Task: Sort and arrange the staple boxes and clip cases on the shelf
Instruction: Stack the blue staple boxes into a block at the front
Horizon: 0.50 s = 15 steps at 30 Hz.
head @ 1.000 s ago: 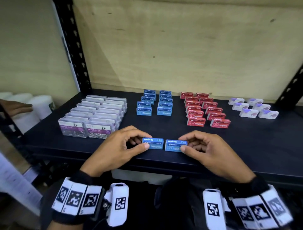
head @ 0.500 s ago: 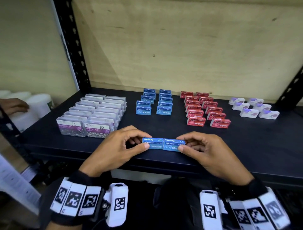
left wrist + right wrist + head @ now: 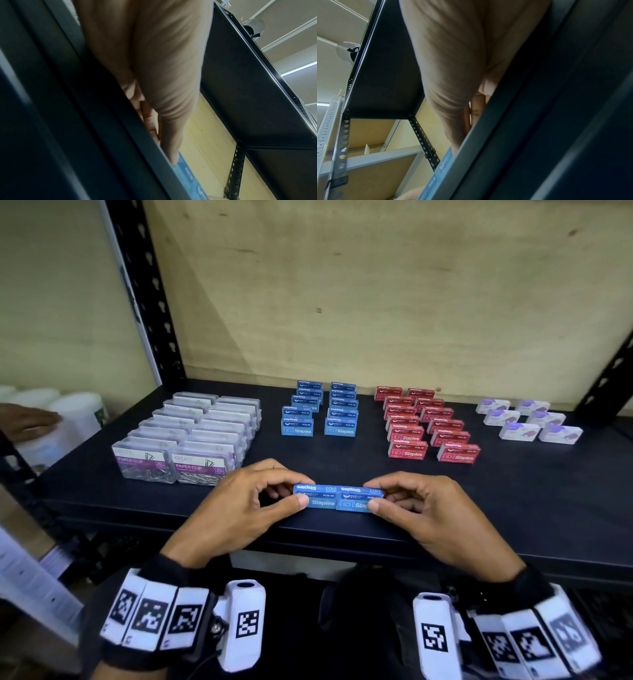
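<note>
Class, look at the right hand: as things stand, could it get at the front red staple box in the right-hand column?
Probably yes. The red staple box stands at the front of its column, with bare shelf between it and the right hand. But that hand pinches a blue staple box, which it would have to let go first.

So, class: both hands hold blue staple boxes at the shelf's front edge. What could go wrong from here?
1. The two blue staple boxes sit close to the shelf's front lip; a slip could drop them off.
2. The left hand and right hand pinch only the outer ends, so the touching boxes might buckle apart when lifted.
</note>
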### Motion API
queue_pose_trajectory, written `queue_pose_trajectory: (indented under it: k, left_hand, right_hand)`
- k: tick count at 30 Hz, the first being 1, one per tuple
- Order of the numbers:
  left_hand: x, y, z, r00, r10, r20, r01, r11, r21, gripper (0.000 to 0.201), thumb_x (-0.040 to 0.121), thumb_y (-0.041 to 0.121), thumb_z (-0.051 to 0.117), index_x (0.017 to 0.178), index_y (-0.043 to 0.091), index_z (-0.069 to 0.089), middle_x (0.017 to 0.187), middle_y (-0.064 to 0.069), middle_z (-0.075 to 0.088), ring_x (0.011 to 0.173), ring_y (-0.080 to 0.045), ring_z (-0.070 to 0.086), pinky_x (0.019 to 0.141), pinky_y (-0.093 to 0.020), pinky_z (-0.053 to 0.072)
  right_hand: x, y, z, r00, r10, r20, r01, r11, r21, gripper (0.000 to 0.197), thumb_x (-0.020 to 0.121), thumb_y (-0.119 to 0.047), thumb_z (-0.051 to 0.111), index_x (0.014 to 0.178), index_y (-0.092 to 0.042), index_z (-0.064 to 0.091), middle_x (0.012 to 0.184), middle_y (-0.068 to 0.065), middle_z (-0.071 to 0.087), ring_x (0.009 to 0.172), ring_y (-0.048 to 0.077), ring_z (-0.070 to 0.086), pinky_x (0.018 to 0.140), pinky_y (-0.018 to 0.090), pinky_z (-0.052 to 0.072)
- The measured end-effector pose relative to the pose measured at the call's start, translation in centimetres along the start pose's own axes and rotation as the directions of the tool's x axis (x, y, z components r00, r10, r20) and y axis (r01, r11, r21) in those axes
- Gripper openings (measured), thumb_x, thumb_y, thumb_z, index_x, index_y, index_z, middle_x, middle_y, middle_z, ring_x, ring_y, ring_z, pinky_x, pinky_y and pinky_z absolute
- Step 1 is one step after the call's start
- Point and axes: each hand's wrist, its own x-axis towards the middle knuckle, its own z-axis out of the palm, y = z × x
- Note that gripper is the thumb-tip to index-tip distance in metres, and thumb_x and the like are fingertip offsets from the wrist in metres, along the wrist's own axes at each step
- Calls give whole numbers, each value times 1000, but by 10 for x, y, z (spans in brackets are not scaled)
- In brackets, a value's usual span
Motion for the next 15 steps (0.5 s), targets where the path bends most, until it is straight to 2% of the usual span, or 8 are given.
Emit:
queue_pose_trajectory:
  k: [9, 13, 15]
  left_hand:
    - [0, -2, 0, 1000, 3, -5, -3, 999, 35, 21, 84, 38, 69, 105, 36, 72, 93, 11, 63, 86, -10, 61, 79, -23, 49]
    - [0, -2, 2, 999, -8, -43, 8, 1000, 3, 36, 79, 55, 65, 111, 38, 67, 99, 12, 62, 87, -12, 62, 82, -27, 51]
    - [1, 0, 2, 998, -37, -55, 34, 999, -41, 42, 79, 58, 64, 116, 39, 63, 105, 16, 61, 87, -11, 63, 84, -31, 52]
  right_hand:
    - [0, 2, -1, 1000, 0, 8, 0, 1000, -23, 19, 85, -28, 75, 104, -31, 75, 95, -4, 74, 84, 15, 69, 84, 37, 58]
    - [-1, -2, -2, 1000, 6, 8, -6, 1000, -13, 28, 81, -38, 74, 108, -33, 73, 96, -7, 73, 84, 14, 68, 84, 34, 58]
    - [-1, -6, -4, 1000, 14, 6, -14, 1000, 17, 32, 79, -43, 71, 109, -32, 72, 99, -7, 72, 87, 16, 69, 86, 33, 58]
